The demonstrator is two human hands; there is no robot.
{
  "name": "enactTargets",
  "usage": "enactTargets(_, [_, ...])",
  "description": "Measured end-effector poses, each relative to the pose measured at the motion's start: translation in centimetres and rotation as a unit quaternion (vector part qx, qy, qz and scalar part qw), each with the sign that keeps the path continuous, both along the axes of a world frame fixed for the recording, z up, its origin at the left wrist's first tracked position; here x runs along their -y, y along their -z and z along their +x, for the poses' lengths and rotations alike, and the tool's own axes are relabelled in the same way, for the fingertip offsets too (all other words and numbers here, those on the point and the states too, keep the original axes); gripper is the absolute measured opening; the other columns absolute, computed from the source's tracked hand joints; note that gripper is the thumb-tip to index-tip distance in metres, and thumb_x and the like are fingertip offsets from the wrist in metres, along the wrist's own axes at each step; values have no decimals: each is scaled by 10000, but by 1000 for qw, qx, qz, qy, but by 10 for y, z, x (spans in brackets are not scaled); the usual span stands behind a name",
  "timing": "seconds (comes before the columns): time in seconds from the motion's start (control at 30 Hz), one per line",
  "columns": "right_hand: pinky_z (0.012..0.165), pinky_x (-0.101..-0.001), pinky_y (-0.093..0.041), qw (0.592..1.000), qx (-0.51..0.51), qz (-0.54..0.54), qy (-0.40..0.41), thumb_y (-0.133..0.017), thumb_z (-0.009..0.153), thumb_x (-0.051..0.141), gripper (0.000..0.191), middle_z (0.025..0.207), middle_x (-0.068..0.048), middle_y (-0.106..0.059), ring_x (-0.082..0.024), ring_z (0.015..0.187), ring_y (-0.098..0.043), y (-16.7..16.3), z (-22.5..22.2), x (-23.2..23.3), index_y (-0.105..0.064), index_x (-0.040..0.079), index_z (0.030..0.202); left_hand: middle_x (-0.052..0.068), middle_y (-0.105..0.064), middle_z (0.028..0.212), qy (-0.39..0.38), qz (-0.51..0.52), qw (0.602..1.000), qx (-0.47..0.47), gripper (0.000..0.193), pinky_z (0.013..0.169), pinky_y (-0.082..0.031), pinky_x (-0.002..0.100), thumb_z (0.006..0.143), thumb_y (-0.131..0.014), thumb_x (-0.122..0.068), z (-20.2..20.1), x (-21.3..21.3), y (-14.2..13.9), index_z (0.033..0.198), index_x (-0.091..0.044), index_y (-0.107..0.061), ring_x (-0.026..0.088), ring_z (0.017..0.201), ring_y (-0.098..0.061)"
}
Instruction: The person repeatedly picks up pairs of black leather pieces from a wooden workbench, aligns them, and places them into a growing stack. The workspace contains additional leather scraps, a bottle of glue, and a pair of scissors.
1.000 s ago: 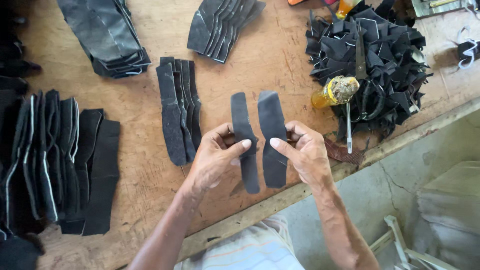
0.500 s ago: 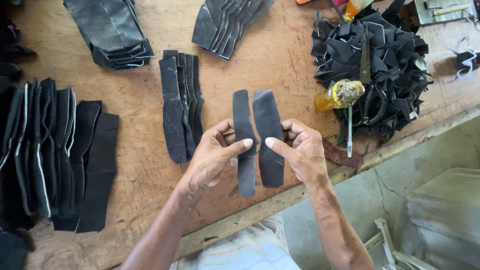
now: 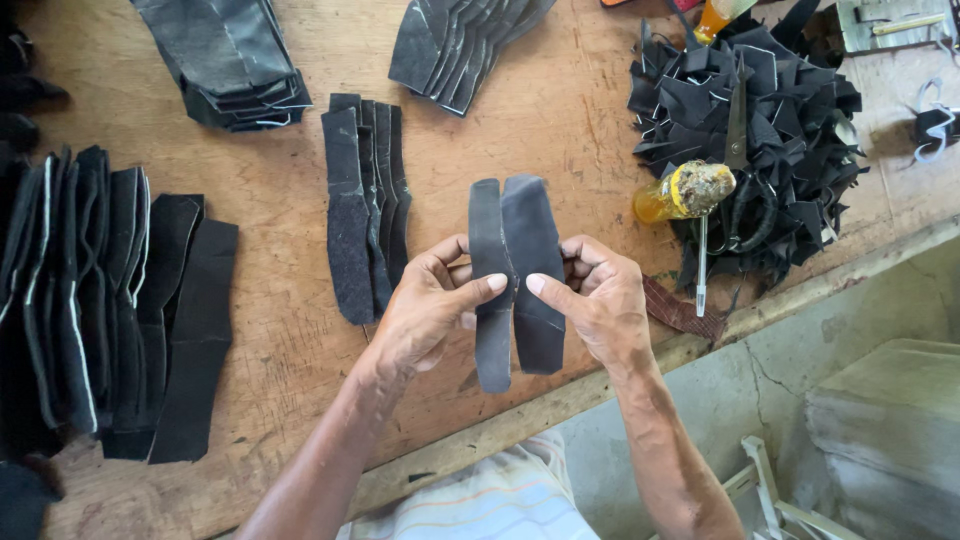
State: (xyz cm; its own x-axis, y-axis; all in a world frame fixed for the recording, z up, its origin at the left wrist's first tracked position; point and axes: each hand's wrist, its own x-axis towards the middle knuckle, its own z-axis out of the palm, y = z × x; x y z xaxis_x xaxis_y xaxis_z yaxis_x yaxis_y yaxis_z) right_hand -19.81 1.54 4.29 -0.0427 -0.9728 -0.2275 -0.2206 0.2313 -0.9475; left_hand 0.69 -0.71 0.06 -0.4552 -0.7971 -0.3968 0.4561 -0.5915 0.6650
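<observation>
Two long dark grey strips are held upright side by side above the wooden table (image 3: 560, 120). My left hand (image 3: 430, 310) pinches the narrower left strip (image 3: 490, 300) with thumb and fingers. My right hand (image 3: 595, 300) grips the wider right strip (image 3: 533, 270), thumb on its front. The inner edges of the two strips touch or slightly overlap along the middle.
A fanned row of similar strips (image 3: 362, 200) lies left of my hands. Larger black stacks sit at far left (image 3: 100, 300), top left (image 3: 225, 55) and top centre (image 3: 460, 40). A scrap heap (image 3: 760, 120) with scissors (image 3: 738, 130), a yellow glue bottle (image 3: 680, 192) and a brush lies right.
The two strips have come closer together, from a small gap to touching edges. Both hands stay at the strips' middle.
</observation>
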Motion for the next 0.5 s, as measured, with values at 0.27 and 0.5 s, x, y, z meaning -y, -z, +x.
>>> enactTargets(0.27, [640,-179,-540,1000,-23,-1,5,-807,844,22,259,855,-43,-722,-41,716,-645,-2,3,1,-701,-27,1074,71,-788,973,6,3,1000,-4,333,492,-491,190,855,-744,-29,2,1,0,1176,-44,-656,42,702,-659])
enactTargets(0.5, [609,-170,-525,998,-57,3,-1,-820,835,45,275,837,-45,-729,-33,693,-638,-2,1,1,-694,-26,1069,69,-786,959,6,-6,1000,3,319,496,-462,186,861,-754,-38,2,0,1,1166,-38,-660,41,710,-654])
